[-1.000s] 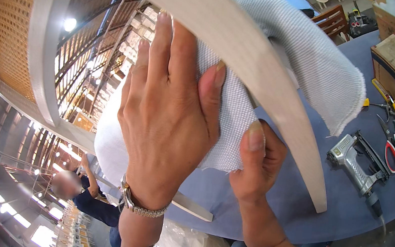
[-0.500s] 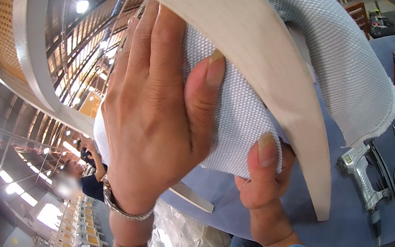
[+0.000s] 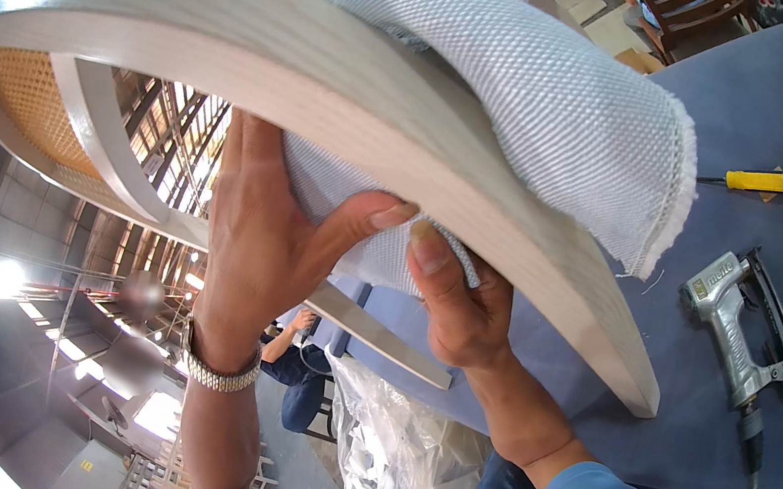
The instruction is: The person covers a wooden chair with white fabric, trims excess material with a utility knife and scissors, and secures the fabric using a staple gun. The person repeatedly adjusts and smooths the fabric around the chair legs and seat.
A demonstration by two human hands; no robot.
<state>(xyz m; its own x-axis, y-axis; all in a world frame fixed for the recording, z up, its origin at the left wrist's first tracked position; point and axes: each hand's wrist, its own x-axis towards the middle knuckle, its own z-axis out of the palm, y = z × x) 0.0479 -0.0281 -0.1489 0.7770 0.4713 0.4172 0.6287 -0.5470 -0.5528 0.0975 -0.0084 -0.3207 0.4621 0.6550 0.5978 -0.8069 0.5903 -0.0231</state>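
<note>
White woven fabric (image 3: 533, 94) — against left hand (image 3: 261, 246), right hand (image 3: 463, 305)

Fabric (image 3: 550, 117) draped over the chair frame (image 3: 334, 86), both hands beneath it, left hand (image 3: 262, 236) left of right hand (image 3: 463, 305), staple gun (image 3: 735, 328) on the table (image 3: 726, 142) right of the frame

Two hands pressing white mesh fabric under a curved wooden frame

The left hand (image 3: 262, 236) is lying flat against the white mesh fabric (image 3: 530, 114) beneath the curved wooden frame (image 3: 352, 99), while the right hand (image 3: 463, 305) is pushing its thumb into the cloth; a pneumatic stapler (image 3: 735, 328) is resting on the blue table (image 3: 676, 425).
</note>
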